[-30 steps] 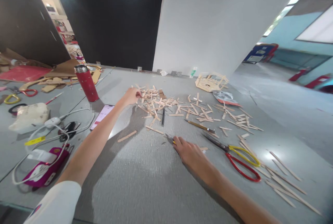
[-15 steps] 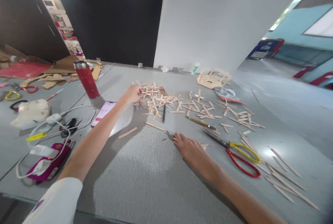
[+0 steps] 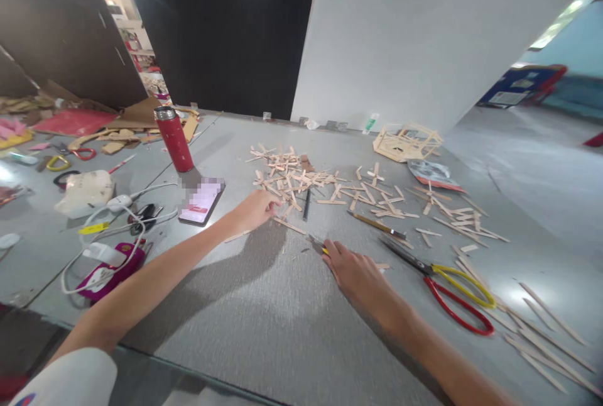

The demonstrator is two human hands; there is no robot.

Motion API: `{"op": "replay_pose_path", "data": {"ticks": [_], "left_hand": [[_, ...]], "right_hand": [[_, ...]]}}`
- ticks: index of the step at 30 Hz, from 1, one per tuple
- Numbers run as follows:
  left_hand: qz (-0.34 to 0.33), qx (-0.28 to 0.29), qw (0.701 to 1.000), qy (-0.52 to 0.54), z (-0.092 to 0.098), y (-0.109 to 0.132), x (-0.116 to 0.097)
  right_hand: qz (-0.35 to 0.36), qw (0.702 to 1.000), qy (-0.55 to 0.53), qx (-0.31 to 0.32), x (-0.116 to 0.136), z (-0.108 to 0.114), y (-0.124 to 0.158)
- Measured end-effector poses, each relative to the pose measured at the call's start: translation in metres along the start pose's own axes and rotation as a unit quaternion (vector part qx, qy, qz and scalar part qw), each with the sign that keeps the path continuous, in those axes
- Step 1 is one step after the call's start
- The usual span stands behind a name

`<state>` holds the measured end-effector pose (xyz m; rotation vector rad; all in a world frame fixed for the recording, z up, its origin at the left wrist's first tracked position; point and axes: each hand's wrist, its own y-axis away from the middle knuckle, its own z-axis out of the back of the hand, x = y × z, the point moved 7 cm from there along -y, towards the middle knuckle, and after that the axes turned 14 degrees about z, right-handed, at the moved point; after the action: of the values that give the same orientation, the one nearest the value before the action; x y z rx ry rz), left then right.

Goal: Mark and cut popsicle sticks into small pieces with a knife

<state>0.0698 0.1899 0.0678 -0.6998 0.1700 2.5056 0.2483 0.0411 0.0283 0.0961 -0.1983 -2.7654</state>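
Observation:
My left hand [image 3: 255, 210] hovers low over the grey table [image 3: 264, 324], fingers curled together at the near edge of a heap of short wooden sticks [image 3: 294, 181]; I cannot make out what, if anything, they pinch. A single stick [image 3: 291, 225] lies just right of its fingertips. My right hand [image 3: 354, 272] rests on the table, closed round a small tool with a yellow handle [image 3: 319, 246] whose metal tip points left and away.
Red and yellow-handled scissors [image 3: 452, 293] lie right of my right hand, long sticks [image 3: 541, 330] beyond them. A phone [image 3: 202, 200], red flask [image 3: 174, 139], cables and a magenta device [image 3: 110, 264] sit left. A stick-built frame [image 3: 407, 141] stands far back.
My left hand has drawn back from the far left side of the stick heap toward me, to its near edge. My right hand has stayed in place; the camera has shifted.

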Motion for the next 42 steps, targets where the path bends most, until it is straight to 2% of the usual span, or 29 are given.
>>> {"op": "replay_pose_path", "data": {"ticks": [3, 7, 13, 21, 24, 28, 34, 38, 42], "left_hand": [[-0.021, 0.039, 0.999, 0.016, -0.024, 0.002, -0.003], [-0.011, 0.064, 0.997, 0.037, -0.034, -0.003, 0.004], [0.016, 0.107, 0.993, 0.049, -0.038, -0.004, 0.011], [0.033, 0.082, 0.995, 0.055, -0.027, -0.001, 0.009], [0.048, 0.066, 0.995, 0.055, -0.023, -0.002, 0.014], [0.054, 0.068, 0.995, 0.058, -0.024, -0.003, 0.016], [0.054, 0.047, 0.996, 0.053, -0.023, 0.0, 0.014], [0.053, 0.051, 0.996, 0.054, -0.02, 0.001, 0.013], [0.052, 0.056, 0.995, 0.057, -0.02, 0.001, 0.012]], "right_hand": [[0.003, 1.0, 0.0, -0.001, 0.001, 0.002, 0.0], [0.007, 1.0, -0.002, -0.002, 0.002, 0.004, 0.001], [0.005, 1.0, -0.008, 0.004, 0.002, 0.003, 0.001], [-0.028, 0.999, -0.012, -0.028, -0.003, 0.006, 0.006], [-0.086, 0.994, -0.009, -0.067, -0.023, 0.011, 0.013], [-0.155, 0.978, -0.023, -0.136, -0.07, 0.015, 0.021], [-0.15, 0.966, -0.062, -0.201, -0.121, 0.012, 0.022], [-0.16, 0.955, -0.06, -0.24, -0.143, 0.017, 0.03], [-0.164, 0.952, -0.05, -0.253, -0.159, 0.018, 0.036]]}}
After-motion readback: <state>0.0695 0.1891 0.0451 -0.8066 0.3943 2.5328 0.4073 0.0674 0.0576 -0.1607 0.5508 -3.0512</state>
